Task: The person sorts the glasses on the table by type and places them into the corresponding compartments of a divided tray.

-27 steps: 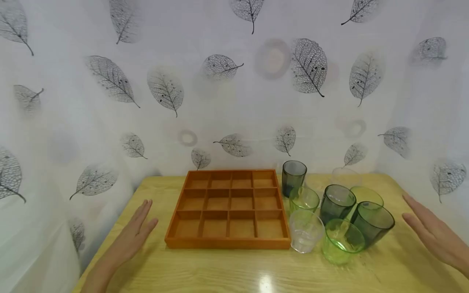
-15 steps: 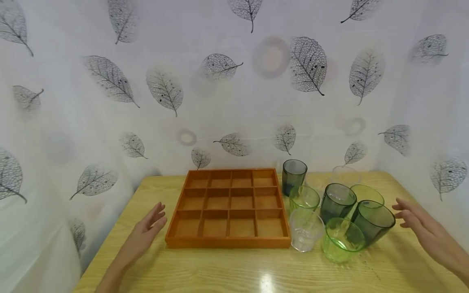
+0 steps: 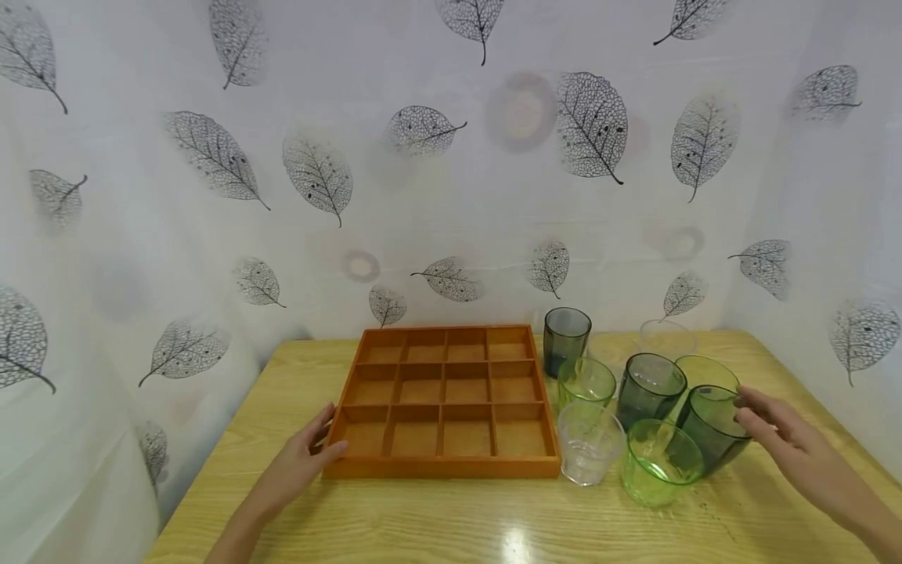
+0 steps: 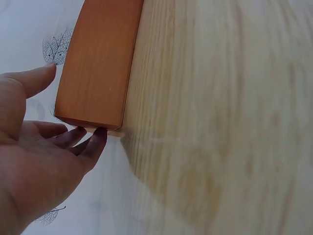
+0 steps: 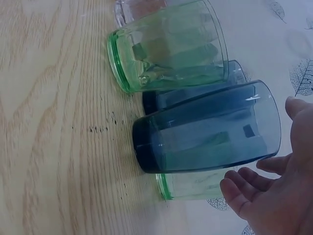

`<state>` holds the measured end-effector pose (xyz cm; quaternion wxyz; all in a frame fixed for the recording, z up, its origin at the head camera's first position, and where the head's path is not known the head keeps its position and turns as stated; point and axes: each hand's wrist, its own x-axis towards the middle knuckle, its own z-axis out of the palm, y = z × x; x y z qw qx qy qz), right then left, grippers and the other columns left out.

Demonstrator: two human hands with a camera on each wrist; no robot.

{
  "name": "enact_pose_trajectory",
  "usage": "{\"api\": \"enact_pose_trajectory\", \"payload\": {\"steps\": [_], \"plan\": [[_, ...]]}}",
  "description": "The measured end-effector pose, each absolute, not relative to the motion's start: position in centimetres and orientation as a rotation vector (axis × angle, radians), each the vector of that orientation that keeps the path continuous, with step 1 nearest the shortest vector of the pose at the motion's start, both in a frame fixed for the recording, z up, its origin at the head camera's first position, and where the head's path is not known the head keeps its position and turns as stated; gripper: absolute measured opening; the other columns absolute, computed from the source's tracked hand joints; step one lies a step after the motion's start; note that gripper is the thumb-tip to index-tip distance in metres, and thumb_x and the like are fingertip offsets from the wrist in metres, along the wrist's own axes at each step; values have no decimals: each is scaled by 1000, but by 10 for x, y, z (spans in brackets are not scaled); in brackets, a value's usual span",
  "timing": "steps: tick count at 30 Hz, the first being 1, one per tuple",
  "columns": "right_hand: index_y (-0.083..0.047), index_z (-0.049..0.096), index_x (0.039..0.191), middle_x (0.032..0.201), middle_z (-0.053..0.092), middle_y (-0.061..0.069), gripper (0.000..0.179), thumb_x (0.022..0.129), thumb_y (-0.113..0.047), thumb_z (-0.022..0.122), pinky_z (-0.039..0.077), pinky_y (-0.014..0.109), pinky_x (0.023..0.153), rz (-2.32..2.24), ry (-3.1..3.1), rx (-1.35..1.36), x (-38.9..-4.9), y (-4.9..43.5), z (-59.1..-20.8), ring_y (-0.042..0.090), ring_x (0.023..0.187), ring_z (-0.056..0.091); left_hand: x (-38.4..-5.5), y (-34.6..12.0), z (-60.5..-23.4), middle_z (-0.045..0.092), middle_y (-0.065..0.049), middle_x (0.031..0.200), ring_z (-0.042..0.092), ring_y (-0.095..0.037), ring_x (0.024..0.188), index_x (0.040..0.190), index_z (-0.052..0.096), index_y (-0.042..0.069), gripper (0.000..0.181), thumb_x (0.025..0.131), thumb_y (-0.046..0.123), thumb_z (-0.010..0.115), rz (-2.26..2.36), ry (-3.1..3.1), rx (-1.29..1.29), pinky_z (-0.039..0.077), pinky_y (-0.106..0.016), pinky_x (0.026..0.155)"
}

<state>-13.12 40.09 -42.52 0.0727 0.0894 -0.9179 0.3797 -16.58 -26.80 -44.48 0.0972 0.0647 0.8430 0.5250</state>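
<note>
An orange-brown wooden tray (image 3: pixel 440 468) divided into several compartments lies on the table. At its front left corner is my left hand (image 3: pixel 292 470). In the left wrist view, the fingertips (image 4: pixel 100 133) meet the tray's side (image 4: pixel 98 63), while the thumb (image 4: pixel 41 80) stands apart from it. A dark grey-tinted glass (image 3: pixel 715 431) stands at the near right of the glass group. My right hand (image 3: pixel 803 454) reaches beside it, fingers and thumb spread around its rim. In the right wrist view, the fingers (image 5: pixel 234 196) lie just beside the dark glass (image 5: pixel 210 132), loosely bent.
Left of the dark glass are a light green glass (image 3: pixel 658 470) and a clear glass (image 3: pixel 586 454). Behind them stand more glasses, among them a grey one (image 3: pixel 566 337) and a green one (image 3: pixel 586 384). A leaf-patterned white curtain (image 3: pixel 437 204) hangs behind the table (image 3: pixel 395 521).
My left hand has moved right, up to the tray's front left corner. My right hand has moved left, from the table's right side to the dark glass. Tray and glasses stay in place.
</note>
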Motion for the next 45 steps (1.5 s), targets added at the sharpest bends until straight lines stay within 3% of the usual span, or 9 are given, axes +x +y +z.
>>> {"api": "enact_pose_trajectory", "payload": {"steps": [2, 5, 12, 21, 25, 28, 29, 35, 45], "plan": [[12, 24, 158, 144, 43, 36, 57, 113, -18, 44, 41, 4, 75, 1150, -2774, 260, -132, 398, -425, -27, 107, 33, -166, -268, -446, 15, -26, 168, 26, -51, 149, 164, 13, -3, 82, 105, 25, 63, 1536, 2490, 197, 38, -58, 113], [12, 27, 157, 141, 45, 33, 59, 111, -18, 50, 42, 4, 74, 1127, -2764, 253, -133, 393, -425, -25, 104, 36, -167, -268, -446, 12, -27, 168, 22, -51, 150, 164, 11, -4, 84, 105, 25, 64, 1522, 2475, 199, 35, -59, 114], [10, 32, 155, 126, 54, -8, 68, 104, -17, 66, 48, 16, 68, 1059, -2741, 250, -134, 385, -426, -11, 95, 51, -168, -269, -445, 10, -25, 169, 20, -50, 150, 165, 10, -1, 87, 104, 29, 65, 1512, 2435, 182, 31, -60, 117], [8, 30, 155, 135, 53, 33, 87, 93, -26, 80, 47, 17, 70, 998, -2851, 182, -135, 384, -423, -16, 96, 48, -168, -275, -446, 9, -25, 169, 18, -51, 151, 166, 8, 5, 89, 104, 31, 65, 1523, 2380, 174, 30, -63, 116], [11, 32, 152, 133, 53, 37, 85, 93, -28, 80, 48, 17, 68, 965, -2863, 148, -135, 383, -420, 23, 105, 65, -170, -277, -447, 9, -25, 169, 16, -51, 151, 167, 7, 7, 89, 104, 31, 64, 1525, 2363, 192, 29, -64, 116], [13, 30, 153, 134, 50, 40, 89, 94, -33, 79, 48, 19, 66, 955, -2886, 103, -135, 382, -417, 52, 110, 59, -171, -278, -449, 8, -24, 169, 15, -50, 151, 167, 5, 8, 89, 105, 32, 63, 1519, 2357, 201, 27, -63, 118], [13, 30, 153, 135, 50, 40, 89, 94, -33, 79, 48, 19, 66, 960, -2886, 93, -135, 381, -416, 52, 110, 59, -171, -278, -449, 7, -23, 169, 15, -50, 152, 167, 5, 8, 88, 105, 32, 63, 1511, 2358, 207, 26, -62, 118], [11, 41, 146, 132, 54, 34, 80, 91, -31, 82, 49, 17, 66, 963, -2839, 67, -133, 378, -413, -11, 87, 53, -171, -278, -448, 5, -24, 170, 13, -51, 151, 167, 4, 8, 88, 105, 31, 63, 1497, 2362, 233, 26, -63, 118], [12, 36, 149, 129, 53, 37, 83, 93, -29, 81, 49, 24, 59, 967, -2826, -22, -127, 375, -386, -15, 81, 50, -169, -278, -447, 7, -23, 170, 15, -50, 152, 167, 7, 10, 89, 104, 32, 65, 1513, 2377, 218, 27, -62, 118]]}}
